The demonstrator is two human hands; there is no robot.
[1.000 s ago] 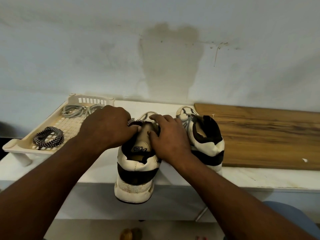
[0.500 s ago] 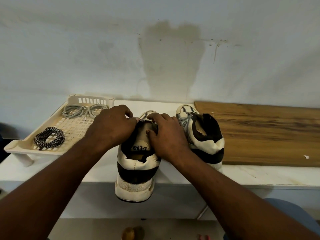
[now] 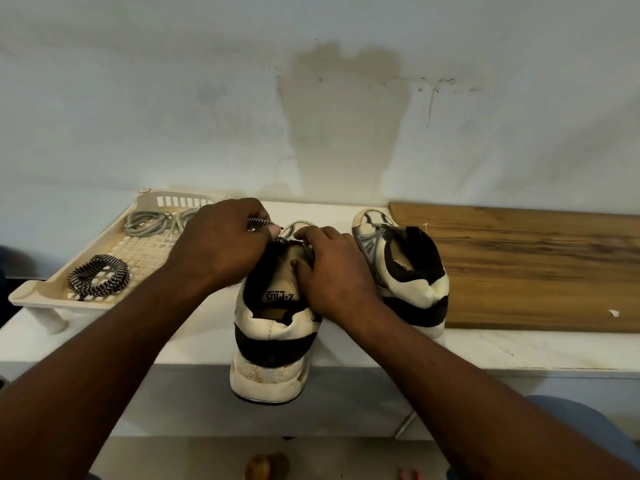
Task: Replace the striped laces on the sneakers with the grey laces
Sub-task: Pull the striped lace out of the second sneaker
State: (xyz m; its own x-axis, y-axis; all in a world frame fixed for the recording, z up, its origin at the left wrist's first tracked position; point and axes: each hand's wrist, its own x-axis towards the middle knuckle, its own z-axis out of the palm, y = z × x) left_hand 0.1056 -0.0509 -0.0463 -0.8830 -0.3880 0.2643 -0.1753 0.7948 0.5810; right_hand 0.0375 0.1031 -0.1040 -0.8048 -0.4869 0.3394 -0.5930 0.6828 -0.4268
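Two white-and-black sneakers stand heel-toward-me on the white shelf. The left sneaker point(image 3: 273, 344) hangs its heel over the shelf edge. My left hand point(image 3: 221, 247) pinches a black-and-white striped lace point(image 3: 261, 223) that comes out of this shoe's front. My right hand point(image 3: 329, 268) holds the shoe's tongue, thumb inside the opening. The right sneaker point(image 3: 408, 271) has a grey lace in its eyelets. In the cream tray point(image 3: 31, 289) lie a coiled striped lace point(image 3: 98, 277) and a bundle of grey lace point(image 3: 152, 223).
A wooden board point(image 3: 540, 268) lies on the shelf to the right of the shoes. The white wall rises directly behind. Below the shelf edge I see floor and a blue cloth point(image 3: 585, 431) at lower right.
My left hand has lifted and drawn the striped lace up and out from the left sneaker's front. My right hand stays on the tongue.
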